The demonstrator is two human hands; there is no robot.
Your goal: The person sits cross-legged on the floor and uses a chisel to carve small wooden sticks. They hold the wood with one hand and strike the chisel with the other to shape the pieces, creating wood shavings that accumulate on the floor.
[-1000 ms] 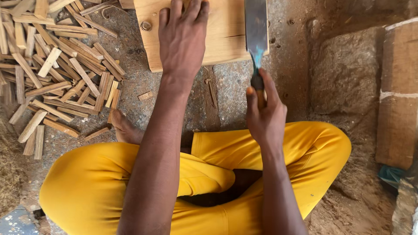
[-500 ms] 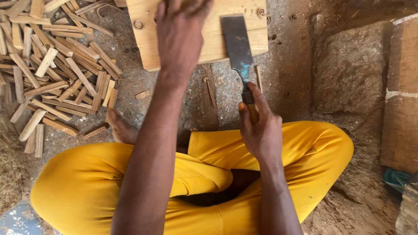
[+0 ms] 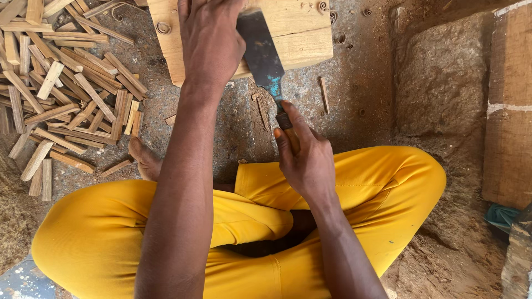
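Note:
I sit cross-legged in yellow trousers [image 3: 382, 182] on a dirt floor. My left hand [image 3: 210, 44] lies palm down on a pale wooden block [image 3: 302, 33] in front of me and holds it. My right hand [image 3: 305, 158] grips the handle of a broad, dark-bladed cleaver [image 3: 260, 52]. The blade points away from me, with its tip on the block right beside my left hand's fingers.
A heap of several split wood sticks [image 3: 66, 94] lies on the ground at the left. A few slivers [image 3: 323, 94] lie near the block. A rough earthen wall [image 3: 443, 83] and a wooden plank [image 3: 510, 105] stand at the right. My bare foot [image 3: 145, 160] shows below the sticks.
The cleaver has swung from the block's right side leftward, until its blade rests by my left hand. My left hand has stayed on the block.

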